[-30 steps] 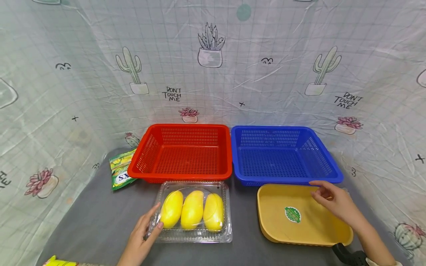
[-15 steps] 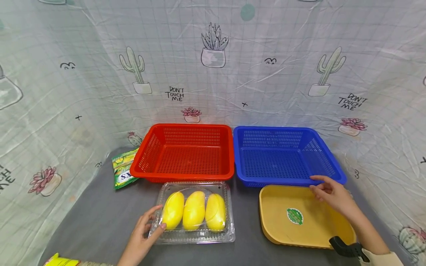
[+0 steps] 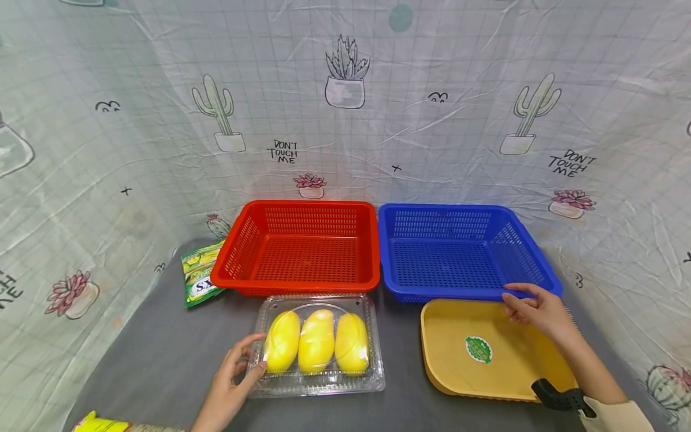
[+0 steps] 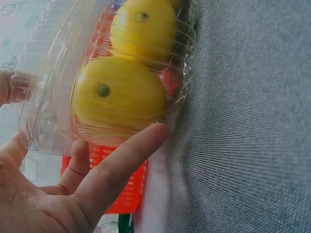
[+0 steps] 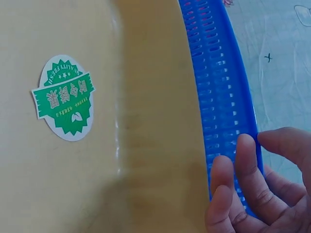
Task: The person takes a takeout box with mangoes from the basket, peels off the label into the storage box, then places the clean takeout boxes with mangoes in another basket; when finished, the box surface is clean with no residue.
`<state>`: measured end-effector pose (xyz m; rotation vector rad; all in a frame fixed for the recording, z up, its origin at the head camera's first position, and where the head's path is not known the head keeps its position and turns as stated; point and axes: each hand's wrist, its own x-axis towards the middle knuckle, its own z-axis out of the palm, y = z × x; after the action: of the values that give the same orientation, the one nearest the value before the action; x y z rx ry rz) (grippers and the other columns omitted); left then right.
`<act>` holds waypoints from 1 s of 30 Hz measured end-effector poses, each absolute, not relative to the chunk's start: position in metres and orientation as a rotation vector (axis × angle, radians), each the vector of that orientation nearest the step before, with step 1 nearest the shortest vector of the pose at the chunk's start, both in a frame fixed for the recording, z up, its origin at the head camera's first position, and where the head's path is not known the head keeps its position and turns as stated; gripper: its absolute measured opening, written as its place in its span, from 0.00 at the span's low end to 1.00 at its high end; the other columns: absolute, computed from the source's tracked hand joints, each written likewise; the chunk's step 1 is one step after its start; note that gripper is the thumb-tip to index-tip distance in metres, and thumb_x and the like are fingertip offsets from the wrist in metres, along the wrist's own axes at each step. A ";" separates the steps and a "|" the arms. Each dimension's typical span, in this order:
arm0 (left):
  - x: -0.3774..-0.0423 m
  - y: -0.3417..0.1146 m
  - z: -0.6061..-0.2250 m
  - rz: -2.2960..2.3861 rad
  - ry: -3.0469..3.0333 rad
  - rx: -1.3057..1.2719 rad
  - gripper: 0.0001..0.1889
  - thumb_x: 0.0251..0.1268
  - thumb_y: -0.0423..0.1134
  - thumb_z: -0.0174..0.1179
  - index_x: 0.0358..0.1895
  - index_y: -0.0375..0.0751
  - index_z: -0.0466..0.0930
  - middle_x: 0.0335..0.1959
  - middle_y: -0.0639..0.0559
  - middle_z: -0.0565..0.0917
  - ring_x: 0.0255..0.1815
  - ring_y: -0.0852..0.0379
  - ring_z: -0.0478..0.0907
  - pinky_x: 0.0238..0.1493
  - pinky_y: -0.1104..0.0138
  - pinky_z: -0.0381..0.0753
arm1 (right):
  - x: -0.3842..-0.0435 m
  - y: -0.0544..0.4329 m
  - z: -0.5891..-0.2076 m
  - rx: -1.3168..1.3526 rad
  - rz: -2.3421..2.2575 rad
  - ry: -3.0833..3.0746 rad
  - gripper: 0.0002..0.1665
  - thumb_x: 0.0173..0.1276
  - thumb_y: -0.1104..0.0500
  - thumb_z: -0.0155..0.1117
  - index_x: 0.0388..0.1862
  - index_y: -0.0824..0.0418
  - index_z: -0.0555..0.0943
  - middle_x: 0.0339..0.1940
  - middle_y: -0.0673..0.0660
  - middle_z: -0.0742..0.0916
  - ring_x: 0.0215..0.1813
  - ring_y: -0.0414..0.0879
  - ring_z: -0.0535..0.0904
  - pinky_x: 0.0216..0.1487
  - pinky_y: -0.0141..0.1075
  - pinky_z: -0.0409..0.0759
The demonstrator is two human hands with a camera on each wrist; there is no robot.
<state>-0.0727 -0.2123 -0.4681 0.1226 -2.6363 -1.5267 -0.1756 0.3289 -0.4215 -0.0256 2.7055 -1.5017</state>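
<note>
In the head view a clear plastic clamshell box [image 3: 375, 383] with three yellow mangoes [image 3: 316, 342] sits before the red basket. Along the box's left side is my left hand [image 3: 227, 375], fingers spread and thumb at the near left corner. The left wrist view shows those fingers extended against the box, not wrapped round it. My right hand [image 3: 542, 312] hovers over the far right part of a yellow tray [image 3: 507, 366], close to the blue basket's near rim. Its fingers are loosely bent with nothing visible between them; whether a fingertip touches the rim, I cannot tell.
Behind stand a red basket [image 3: 294, 288] and a blue basket [image 3: 459, 294], side by side. A green and yellow packet [image 3: 200, 279] lies partly behind the red one. Another yellow packet [image 3: 99, 423] shows at the lower left edge. A patterned curtain [image 3: 399, 120] closes off the back.
The mango box has shifted slightly to the right beside my left hand. My right hand has moved a little at the blue basket's rim. The baskets and tray look unmoved.
</note>
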 end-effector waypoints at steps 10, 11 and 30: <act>-0.065 -0.209 -0.466 -1.531 -2.569 0.021 0.22 0.63 0.34 0.64 0.61 0.48 0.75 0.42 0.53 0.71 0.43 0.63 0.67 0.42 0.67 0.73 | -0.178 0.333 -0.422 0.097 -1.604 2.559 0.28 0.73 0.51 0.59 0.61 0.70 0.71 0.27 0.47 0.88 0.28 0.47 0.85 0.32 0.36 0.84; -0.064 -0.209 -0.466 -1.530 -2.570 0.012 0.22 0.63 0.34 0.64 0.61 0.48 0.75 0.43 0.53 0.71 0.44 0.63 0.67 0.42 0.67 0.74 | -0.178 0.333 -0.422 0.111 -1.603 2.555 0.28 0.73 0.51 0.60 0.61 0.69 0.71 0.27 0.47 0.88 0.28 0.47 0.85 0.32 0.36 0.84; -0.058 -0.200 -0.449 -1.591 -2.484 -0.232 0.21 0.64 0.30 0.62 0.60 0.48 0.76 0.52 0.56 0.75 0.50 0.66 0.70 0.47 0.69 0.78 | -0.176 0.335 -0.424 0.151 -1.577 2.550 0.25 0.72 0.46 0.60 0.60 0.60 0.74 0.29 0.47 0.87 0.28 0.48 0.84 0.31 0.37 0.83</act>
<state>-0.0578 -0.2004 -0.4488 -0.2318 -2.4841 -1.5915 -0.1764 0.3346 -0.4240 0.1508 2.5502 -1.5768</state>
